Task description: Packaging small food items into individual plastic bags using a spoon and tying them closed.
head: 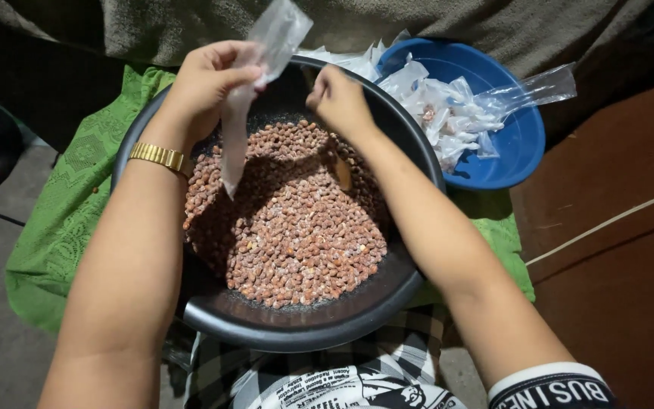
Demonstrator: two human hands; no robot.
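1. Pinching a narrow clear plastic bag [247,91], the left hand [206,79] is held above the black pan [297,322] of coated nuts [289,220].
2. The right hand [338,98] is seen closed at the pan's far rim; whether anything is gripped cannot be told.
3. A blue bowl [512,144] of filled packets [448,113] is set just beside the pan.

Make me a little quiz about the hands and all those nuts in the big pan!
1. True or false: the left hand holds a clear plastic bag above the nuts.
2. What colour is the bowl behind the dark pan? A) red B) blue C) yellow
3. Fill in: the left wrist wears a gold ____.

Key
1. True. The bag hangs from the fingers over the pan.
2. B. The blue bowl holds small clear packets.
3. Watch. The right hand is closed over the pan's far side; what it grips cannot be told.
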